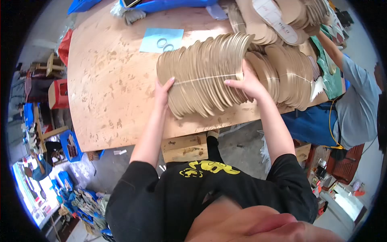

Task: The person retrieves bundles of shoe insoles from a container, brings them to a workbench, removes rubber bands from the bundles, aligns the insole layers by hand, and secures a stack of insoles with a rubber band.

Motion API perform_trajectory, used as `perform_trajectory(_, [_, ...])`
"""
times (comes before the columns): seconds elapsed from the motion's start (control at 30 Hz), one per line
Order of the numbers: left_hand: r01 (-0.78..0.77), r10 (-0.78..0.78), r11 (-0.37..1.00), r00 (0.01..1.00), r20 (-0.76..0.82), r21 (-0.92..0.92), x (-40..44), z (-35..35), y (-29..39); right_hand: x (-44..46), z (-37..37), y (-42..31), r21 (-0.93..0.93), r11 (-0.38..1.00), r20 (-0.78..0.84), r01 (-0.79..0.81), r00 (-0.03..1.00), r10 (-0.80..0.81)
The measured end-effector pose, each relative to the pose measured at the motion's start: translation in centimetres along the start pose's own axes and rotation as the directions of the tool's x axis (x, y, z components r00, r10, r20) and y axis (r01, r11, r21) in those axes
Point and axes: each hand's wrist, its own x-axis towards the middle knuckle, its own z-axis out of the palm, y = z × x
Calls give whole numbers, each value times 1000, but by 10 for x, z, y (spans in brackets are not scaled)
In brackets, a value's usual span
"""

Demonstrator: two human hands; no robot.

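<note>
A long bundle of tan shoe insoles [201,66], standing on edge and tied with a pale string, is between my two hands over the wooden table [100,97]. My left hand [162,92] presses its left end, thumb over the near side. At the right end, my right hand [249,82] grips it with the thumb along the string. The fingers behind both ends are partly hidden. Right beside my right hand stand more tied insole bundles [292,76]. Whether the held bundle touches the table I cannot tell.
A light blue paper [147,40] with two rings [162,42] lies behind the bundle. More insoles and a white insole-shaped pattern with writing [276,20] are at the back right. A blue tray [173,4] sits at the far edge. Another person [356,97] reaches in from the right.
</note>
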Motion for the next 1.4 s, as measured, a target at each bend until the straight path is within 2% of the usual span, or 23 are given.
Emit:
perform_trajectory(0.03, [-20,20,1000,1000,6,-13,-6,-2,-5,-7,-1,-8,-152,988,-14,-18,1000,16])
perform_trajectory(0.1, [-33,33,999,999,9,-27,-23,-2,-15,-18,-2,7,-61,994,13,-86,996,87])
perform_trajectory(0.13, [-25,25,999,1000,7,-25,-35,-2,-18,-28,-2,1,-15,1000,24,-7,1000,7])
perform_trajectory(0.17, [-16,17,1000,1000,7,-20,-45,-1,-21,-42,-5,-16,-52,995,15,-82,996,83])
perform_trajectory(0.23, [67,-67,998,998,-10,-22,-66,-3,-33,-60,-9,-3,-74,997,19,-17,1000,18])
perform_trajectory(0.37, [215,-214,971,977,21,-101,-110,14,-44,-111,-34,-16,-98,990,-3,-105,994,105])
perform_trajectory(0.5, [168,-161,979,985,69,-119,-131,52,-53,-148,-66,2,-73,995,-28,-75,997,73])
perform_trajectory(0.57, [148,-146,988,989,29,-38,-129,72,-45,-153,-78,-6,-94,990,-41,-104,994,101])
perform_trajectory(0.67, [67,-69,991,998,12,114,-103,75,-38,-120,-76,48,-68,988,-2,-137,991,137])
perform_trajectory(0.8, [-56,83,944,994,-71,324,-72,52,-24,-70,-49,79,107,994,79,-4,997,-5])
perform_trajectory(0.9, [37,-1,919,996,-92,392,-61,42,-8,-30,-16,133,166,985,88,47,994,-62])
perform_trajectory(0.93, [128,-79,828,991,-113,546,-53,32,-6,-31,-18,126,15,999,108,-42,993,40])
perform_trajectory(1.0, [82,-44,754,996,-74,652,-49,19,-8,-29,-24,108,-295,934,100,-200,966,238])
perform_trajectory(1.07, [34,4,596,999,-45,802,-55,27,0,-47,-26,93,-391,909,-31,-143,989,142])
perform_trajectory(1.1, [-34,137,478,990,-37,878,-57,32,4,-57,-28,88,-443,889,-86,-116,992,87])
perform_trajectory(1.13, [-82,267,344,964,-13,936,-56,37,8,-64,-30,92,-540,842,-131,13,986,-99])
perform_trajectory(1.17, [-106,383,193,924,24,975,-62,37,15,-80,-36,98,-517,855,-139,32,983,-120])
perform_trajectory(1.2, [-32,402,265,912,-80,964,-89,84,37,-105,-46,91,-496,867,-151,51,978,-145])
perform_trajectory(1.27, [-287,279,733,954,113,617,-132,143,81,-149,-52,94,-466,881,-215,-78,976,-27])
perform_trajectory(1.3, [-336,218,795,935,279,506,-169,184,117,-171,-52,98,-448,890,-244,-78,969,-38])
perform_trajectory(1.33, [-362,175,850,879,443,382,-212,219,154,-191,-49,108,-432,899,-270,-75,961,-50])
perform_trajectory(1.37, [-485,229,836,734,639,257,-242,232,179,-208,-39,136,-458,889,-322,22,928,-189])
perform_trajectory(1.4, [-588,329,801,590,737,113,-275,247,198,-232,-33,133,-387,920,-314,-63,947,-67])
